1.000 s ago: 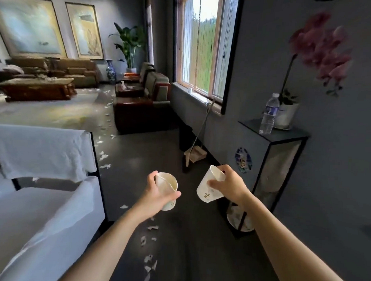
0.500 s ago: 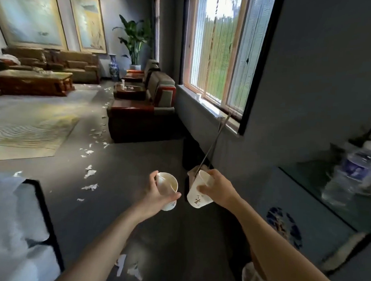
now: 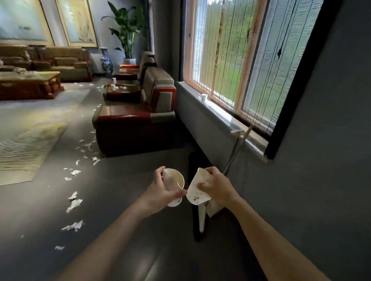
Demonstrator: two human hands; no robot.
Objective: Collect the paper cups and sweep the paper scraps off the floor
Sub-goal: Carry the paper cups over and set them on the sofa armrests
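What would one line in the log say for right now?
left hand: holds left cup | right hand: holds right cup, tilted | floor: paper scraps unswept | windowsill: small cup uncollected

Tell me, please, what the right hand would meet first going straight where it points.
Probably the cup in the left hand; the right hand holds its own cup nearly touching it; depth unclear.

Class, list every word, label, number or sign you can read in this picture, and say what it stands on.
Nothing reads clearly.
Right-hand cup: dark printed mark, too blurred to read.
Left-hand cup: small bluish mark near its base, too blurred to read.
No other writing shows.
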